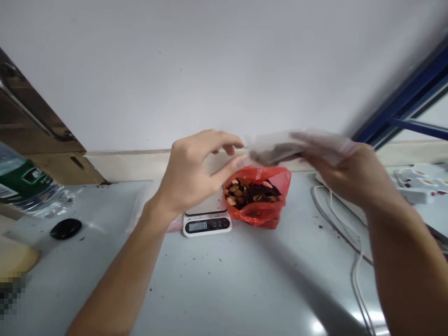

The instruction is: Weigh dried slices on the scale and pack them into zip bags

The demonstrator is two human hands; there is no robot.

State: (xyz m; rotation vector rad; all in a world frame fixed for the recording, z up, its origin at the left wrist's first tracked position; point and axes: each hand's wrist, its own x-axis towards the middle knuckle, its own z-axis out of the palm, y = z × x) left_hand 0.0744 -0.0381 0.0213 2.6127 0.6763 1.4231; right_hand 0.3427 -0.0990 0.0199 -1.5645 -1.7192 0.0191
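Observation:
My right hand (346, 172) grips a clear plastic bag (276, 147) with dark pieces inside, held above the table and blurred by motion. My left hand (196, 168) is raised at the bag's left end, thumb and fingers curved and apart; whether the thumb touches the plastic I cannot tell. Below them a red plastic bag (257, 215) stands with its mouth spread, full of brown and dark dried slices (252, 191). Just left of it is a white digital scale (207, 225), its platform partly behind my left hand.
Clear plastic bags (142, 205) lie left of the scale. At the left are a water bottle (31, 182) and a black oval object (66, 228). White cables (345, 233) and a power strip (420, 184) lie at the right. Dark crumbs dot the table (210, 298); a wall (217, 70) rises behind.

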